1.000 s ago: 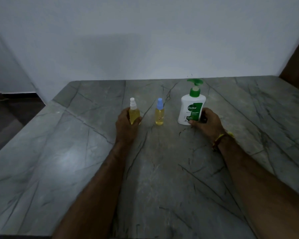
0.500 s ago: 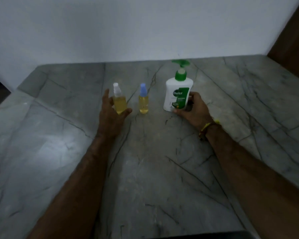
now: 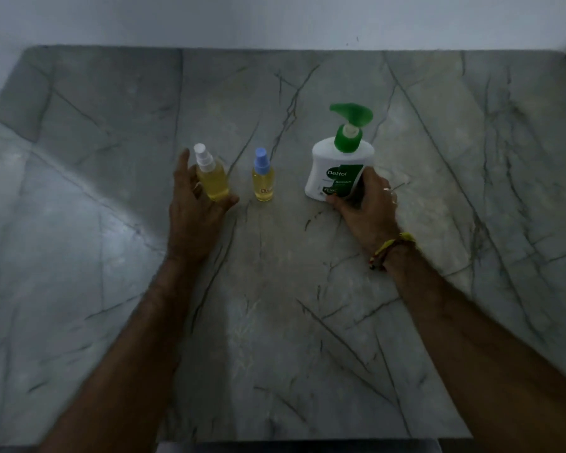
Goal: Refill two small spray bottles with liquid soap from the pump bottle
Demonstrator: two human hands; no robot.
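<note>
Presently, three bottles are seen standing upright in a row on a grey veined stone table (image 3: 307, 322), set against a pale wall (image 3: 275, 18). At the left of the row, a small spray bottle with a white cap (image 3: 209, 174), filled with yellow liquid, is cupped by the left hand (image 3: 195, 207): the thumb is laid beneath its base on the near side, and one finger is extended upward behind the bottle, to its left. Whether the remaining fingers are closed round the bottle cannot be told, as they are hidden behind it.

In the middle, a smaller spray bottle with a blue cap (image 3: 262, 178), also holding yellow liquid, is observed standing free, touched by neither hand and set apart from both neighbours.

At the right, a white pump bottle (image 3: 337, 165) with a green pump head and a green label marked "Dettol" is gripped low on its right side by the right hand (image 3: 366, 204), the thumb being pressed against the lower front edge and the fingers curled round behind. A yellow and red thread band (image 3: 391, 248) is worn on the right wrist. Both forearms are extended across the table from the near edge.
</note>
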